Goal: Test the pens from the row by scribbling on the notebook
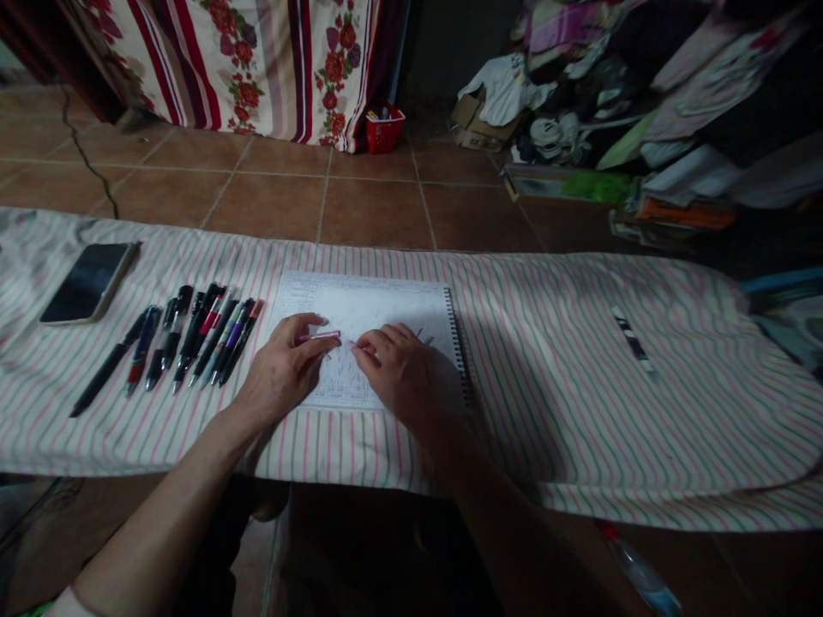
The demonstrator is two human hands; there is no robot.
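Observation:
A spiral notebook (386,304) lies open on a striped cloth (579,386), its page covered in faint marks. My left hand (283,373) rests on the page's left side, fingers pinched on a pink pen part (318,337). My right hand (402,373) lies on the page beside it, fingers curled on the other pink pen piece (360,347), its tip toward the left hand. To the left, several pens (186,343) lie in a row on the cloth.
A dark phone (90,281) lies at the cloth's far left. A black-and-white pen (633,340) sits alone at the right. A red basket (384,128) and a flowered curtain (257,60) stand behind on the tiled floor; piled clothes (643,94) fill the back right.

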